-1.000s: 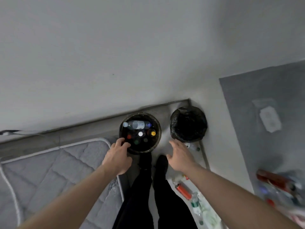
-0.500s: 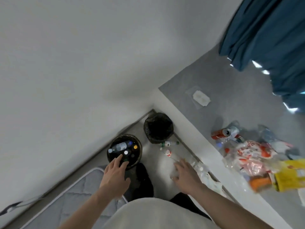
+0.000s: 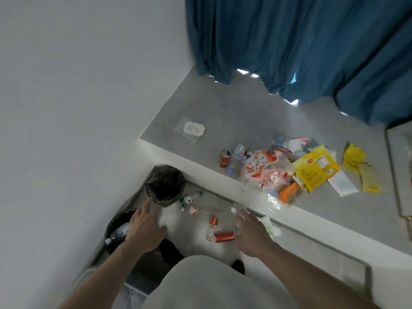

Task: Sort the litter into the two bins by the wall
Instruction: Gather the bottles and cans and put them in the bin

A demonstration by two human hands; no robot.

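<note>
Two round bins stand by the white wall. The black-bagged bin (image 3: 165,185) is farther away; the dark bin (image 3: 118,228) holding bottles is nearer and partly hidden by my left hand (image 3: 146,228). That hand hovers with straight fingers and holds nothing. My right hand (image 3: 253,234) is open above the floor, just right of a red can (image 3: 224,237). Between the hands lie clear bottles, one with a green cap (image 3: 189,199) and one with a red label (image 3: 193,210). On the raised grey platform (image 3: 234,117) sits a litter pile: a red can (image 3: 225,158), a printed plastic bag (image 3: 265,170) and a yellow packet (image 3: 316,171).
Blue curtains (image 3: 301,41) hang at the back of the platform. A white step edge (image 3: 223,181) separates platform from floor. A clear blister pack (image 3: 192,128) lies alone on the platform. A framed panel (image 3: 401,166) leans at the far right. A mattress corner (image 3: 131,295) lies below me.
The view has swung right and up, revealing the platform, curtains and litter pile. My left hand has moved from the bottle bin's rim to hover between the bins; my right hand has reached over the floor litter.
</note>
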